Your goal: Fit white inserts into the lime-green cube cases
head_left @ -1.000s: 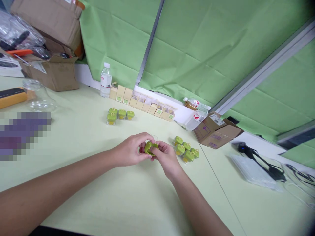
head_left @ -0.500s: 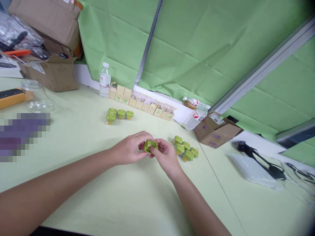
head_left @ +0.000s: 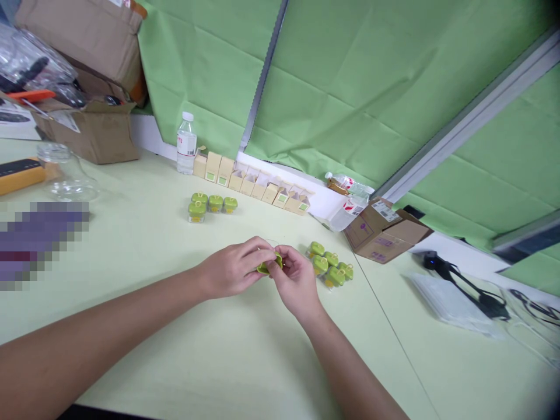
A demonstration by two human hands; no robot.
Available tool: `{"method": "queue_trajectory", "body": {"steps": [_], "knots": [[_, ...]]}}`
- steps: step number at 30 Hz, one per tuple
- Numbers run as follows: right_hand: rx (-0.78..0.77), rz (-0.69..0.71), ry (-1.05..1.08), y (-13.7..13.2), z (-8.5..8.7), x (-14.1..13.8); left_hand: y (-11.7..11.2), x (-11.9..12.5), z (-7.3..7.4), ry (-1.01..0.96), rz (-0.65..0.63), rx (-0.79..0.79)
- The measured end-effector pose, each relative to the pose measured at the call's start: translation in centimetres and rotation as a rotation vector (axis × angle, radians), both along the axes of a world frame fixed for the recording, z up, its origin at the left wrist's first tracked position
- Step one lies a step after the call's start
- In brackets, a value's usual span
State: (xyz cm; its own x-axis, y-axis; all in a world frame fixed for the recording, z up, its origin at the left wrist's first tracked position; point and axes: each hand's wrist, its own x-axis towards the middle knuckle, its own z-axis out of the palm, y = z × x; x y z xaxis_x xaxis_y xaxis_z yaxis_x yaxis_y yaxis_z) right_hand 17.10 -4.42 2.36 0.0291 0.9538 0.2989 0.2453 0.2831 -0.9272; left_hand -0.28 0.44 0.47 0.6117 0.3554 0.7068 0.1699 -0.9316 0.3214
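Note:
Above the middle of the table, my left hand (head_left: pixel 236 267) and my right hand (head_left: pixel 294 277) meet around a small green lid (head_left: pixel 263 268). Its hollow side faces up, and fingers cover much of it. My right thumb presses into the lid, while the left fingers reach across its top. A thin clear edge shows behind the fingertips; I cannot make out what it belongs to. Just right of my right hand stands a group of small clear containers with green lids (head_left: pixel 335 275). More such containers (head_left: pixel 198 210) stand farther back on the left.
Small cardboard boxes (head_left: pixel 248 182) line the wall beside an upright water bottle (head_left: pixel 186 143). Another bottle (head_left: pixel 347 213) leans near an open carton (head_left: pixel 385 230). Black cables (head_left: pixel 476 291) and a clear plastic sheet (head_left: pixel 450 306) lie right. A glass vessel (head_left: pixel 70 175) stands left.
My left fingers have moved over the top of the green lid and now hide more of it. The lid has tilted slightly. The containers on the table have not moved.

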Motion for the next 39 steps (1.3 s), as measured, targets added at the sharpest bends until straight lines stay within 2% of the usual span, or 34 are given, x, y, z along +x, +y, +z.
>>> {"method": "queue_trajectory", "body": {"steps": [14, 23, 33, 37, 39], "knots": [[0.063, -0.079, -0.114, -0.11, -0.59, 0.22, 0.19, 0.07, 0.00, -0.005, 0.053, 0.117], [0.041, -0.107, -0.182, 0.09, -0.71, 0.31, 0.46, -0.12, 0.11, 0.020, 0.047, 0.027], [-0.071, -0.046, 0.002, 0.38, -0.68, 0.02, 0.14, 0.14, 0.33, -0.043, -0.001, -0.071], [-0.102, 0.016, 0.065, 0.39, -0.33, 0.13, 0.28, 0.22, 0.79, -0.156, 0.105, -0.201], [-0.055, -0.029, -0.030, 0.37, -0.48, 0.51, 0.95, -0.04, 0.78, -0.207, 0.203, -0.255]]}}
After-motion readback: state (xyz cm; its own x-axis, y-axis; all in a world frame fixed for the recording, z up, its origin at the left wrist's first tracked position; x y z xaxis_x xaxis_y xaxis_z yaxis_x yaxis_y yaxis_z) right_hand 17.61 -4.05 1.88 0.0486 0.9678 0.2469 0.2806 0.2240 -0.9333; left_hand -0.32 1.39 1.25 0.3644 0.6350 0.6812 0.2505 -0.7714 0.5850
